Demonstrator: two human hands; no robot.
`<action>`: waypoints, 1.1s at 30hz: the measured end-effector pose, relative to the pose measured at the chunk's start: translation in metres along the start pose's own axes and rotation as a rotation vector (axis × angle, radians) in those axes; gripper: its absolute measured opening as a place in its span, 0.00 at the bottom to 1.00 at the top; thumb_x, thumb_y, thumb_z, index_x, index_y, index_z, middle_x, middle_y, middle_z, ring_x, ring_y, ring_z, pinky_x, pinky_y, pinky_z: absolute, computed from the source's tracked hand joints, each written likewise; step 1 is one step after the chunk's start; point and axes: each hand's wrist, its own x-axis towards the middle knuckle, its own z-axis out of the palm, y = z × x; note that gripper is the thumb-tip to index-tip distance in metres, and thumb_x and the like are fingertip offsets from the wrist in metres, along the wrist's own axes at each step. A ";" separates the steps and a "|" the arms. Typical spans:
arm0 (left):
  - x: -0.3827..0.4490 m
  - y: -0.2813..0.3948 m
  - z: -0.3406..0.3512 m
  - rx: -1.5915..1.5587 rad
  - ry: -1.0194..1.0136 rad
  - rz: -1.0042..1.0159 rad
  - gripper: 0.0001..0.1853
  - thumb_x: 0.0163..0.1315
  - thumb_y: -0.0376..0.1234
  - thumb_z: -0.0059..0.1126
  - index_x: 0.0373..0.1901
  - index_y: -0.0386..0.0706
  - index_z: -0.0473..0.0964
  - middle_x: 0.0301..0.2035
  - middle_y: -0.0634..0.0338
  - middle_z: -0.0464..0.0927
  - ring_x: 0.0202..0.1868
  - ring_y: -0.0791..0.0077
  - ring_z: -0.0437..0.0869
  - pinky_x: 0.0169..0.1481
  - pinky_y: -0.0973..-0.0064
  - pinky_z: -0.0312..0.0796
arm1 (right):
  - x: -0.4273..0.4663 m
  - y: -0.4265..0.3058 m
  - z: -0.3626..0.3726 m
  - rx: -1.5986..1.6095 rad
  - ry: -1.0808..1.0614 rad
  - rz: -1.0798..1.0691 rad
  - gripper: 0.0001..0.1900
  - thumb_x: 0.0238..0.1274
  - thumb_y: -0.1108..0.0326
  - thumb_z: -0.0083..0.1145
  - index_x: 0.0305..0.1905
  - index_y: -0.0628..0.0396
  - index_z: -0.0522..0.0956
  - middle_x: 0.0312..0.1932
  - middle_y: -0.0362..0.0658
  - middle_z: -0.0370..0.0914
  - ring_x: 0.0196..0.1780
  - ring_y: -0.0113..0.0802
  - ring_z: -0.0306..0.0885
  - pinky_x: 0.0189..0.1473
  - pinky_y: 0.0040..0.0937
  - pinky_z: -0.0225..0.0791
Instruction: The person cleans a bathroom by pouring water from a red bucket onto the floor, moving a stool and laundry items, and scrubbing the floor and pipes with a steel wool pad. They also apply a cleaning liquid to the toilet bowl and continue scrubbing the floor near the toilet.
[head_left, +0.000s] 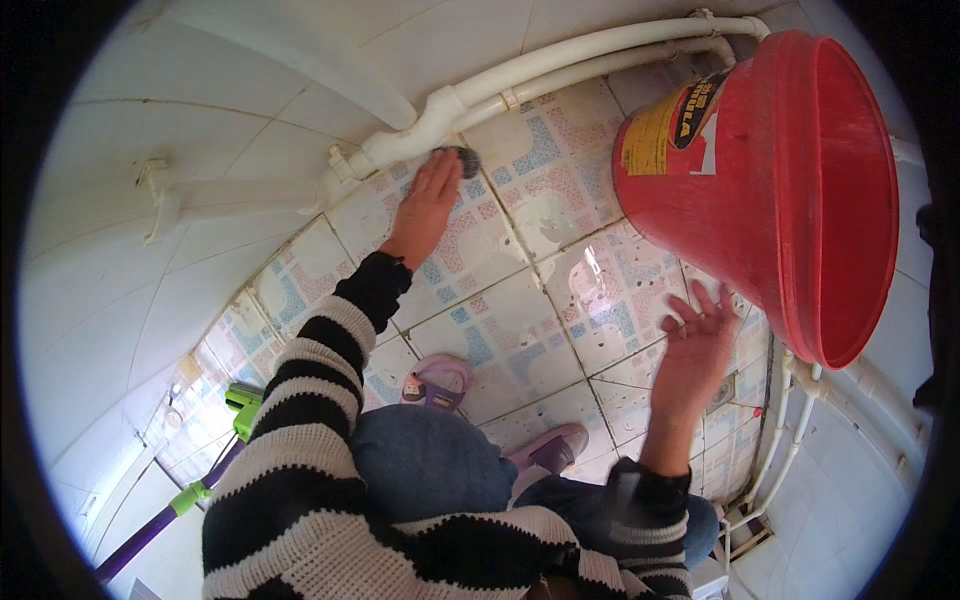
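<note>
My left hand (429, 210) reaches to the floor beneath the white pipes, its fingers over a dark round scouring pad (469, 162) pressed on the patterned tiles (495, 262). The palm side and part of the pad are hidden. My right hand (697, 322) is raised with its fingers spread and slightly curled, holding nothing. It is just beside the lower side of a red plastic bucket (727, 180), which is tilted with its mouth towards the right and bears a torn yellow and black label. Wet patches and small dark bits of dirt lie on the tiles between my hands.
White plastic pipes (585, 60) run along the wall base; more pipes (795, 442) stand at the right. A purple and green mop (176, 502) lies at the lower left. A floor drain (721, 394) is near my right wrist. My slippered feet are on the tiles.
</note>
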 end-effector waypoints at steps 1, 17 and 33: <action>-0.011 -0.001 0.006 0.039 0.016 -0.031 0.22 0.62 0.30 0.52 0.58 0.32 0.68 0.61 0.47 0.66 0.65 0.50 0.65 0.69 0.58 0.59 | -0.004 -0.018 -0.004 0.098 0.034 -0.038 0.32 0.72 0.43 0.38 0.65 0.61 0.62 0.59 0.52 0.71 0.56 0.41 0.74 0.52 0.33 0.67; 0.029 0.044 0.044 0.047 -0.162 0.157 0.28 0.64 0.42 0.50 0.64 0.37 0.65 0.68 0.50 0.59 0.72 0.57 0.53 0.74 0.53 0.45 | -0.016 -0.088 -0.018 0.062 0.038 -0.021 0.28 0.74 0.45 0.37 0.64 0.56 0.64 0.61 0.53 0.68 0.61 0.44 0.72 0.51 0.35 0.72; 0.060 0.059 0.084 0.019 -0.241 0.698 0.31 0.61 0.42 0.49 0.65 0.37 0.63 0.68 0.50 0.59 0.72 0.58 0.54 0.76 0.55 0.41 | -0.002 -0.103 -0.047 0.251 -0.141 -0.016 0.28 0.73 0.44 0.38 0.59 0.58 0.68 0.58 0.53 0.72 0.61 0.46 0.72 0.55 0.38 0.70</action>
